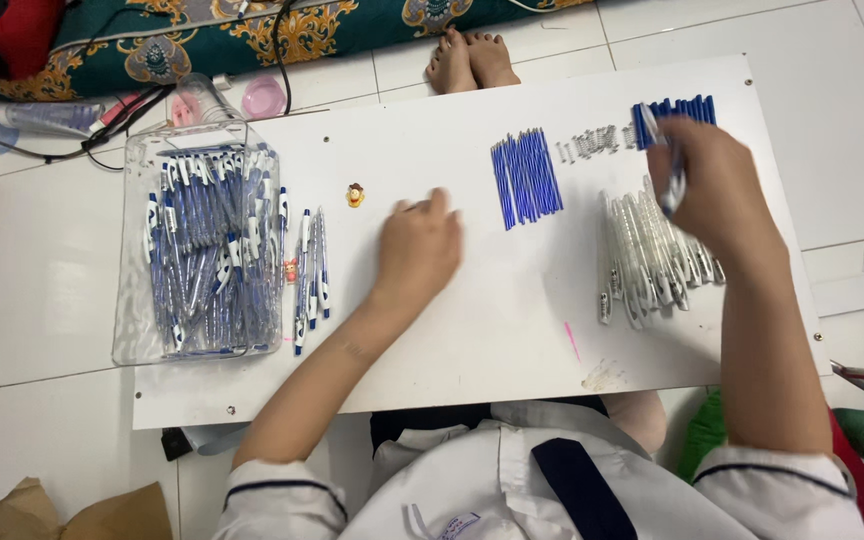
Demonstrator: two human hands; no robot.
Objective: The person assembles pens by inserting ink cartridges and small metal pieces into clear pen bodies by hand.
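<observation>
Pen part, blue and white, sits pinched in your right hand, grip clamped on it near the desk's far right corner above the white barrels. Your left hand rests mid-desk, fingers loosely curled, holding nothing.

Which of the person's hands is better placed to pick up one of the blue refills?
Probably the left hand: it rests empty on the board beside the blue refills. The right hand already holds a pen part.

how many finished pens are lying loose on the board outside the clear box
About 4 finished pens, side by side just right of the clear box, left of the left hand. They overlap, so one may be hidden.
</observation>
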